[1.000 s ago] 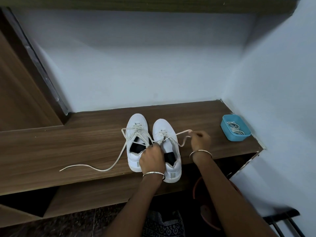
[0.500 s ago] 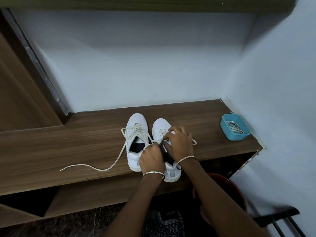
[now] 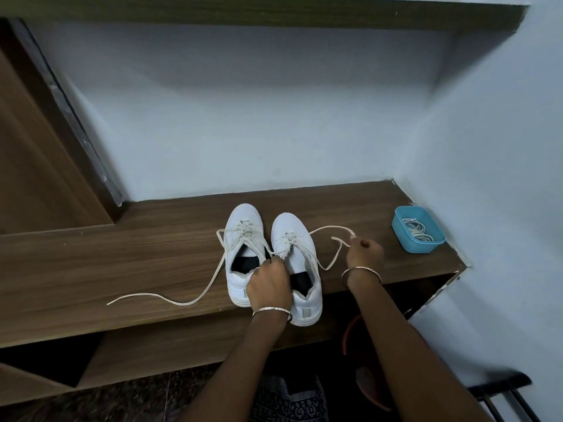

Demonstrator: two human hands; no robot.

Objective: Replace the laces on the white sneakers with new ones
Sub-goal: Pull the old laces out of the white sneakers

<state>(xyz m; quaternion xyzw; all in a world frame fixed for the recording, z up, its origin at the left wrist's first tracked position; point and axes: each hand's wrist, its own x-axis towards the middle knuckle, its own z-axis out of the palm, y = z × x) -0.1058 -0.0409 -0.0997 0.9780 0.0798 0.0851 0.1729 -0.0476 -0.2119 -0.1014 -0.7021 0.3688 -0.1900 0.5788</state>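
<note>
White sneakers side by side, near desk edge. Left grip clenched on right sneaker at tongue; right grip pinches its lace (blue tub of laces, far right).

A single head-worn wide-angle view, looking forward and down along the person's own arms.

The camera sits above and just back from the wooden ledge and stands close: both forearms run in from 6 o'clock. The upper shelf caps the frame at 12 o'clock. The white sneakers lie just below centre, gripped by the left hand on their 6 o'clock side. The right hand, pinching a lace, is at their 3 o'clock, with the blue tub beyond it.
</note>
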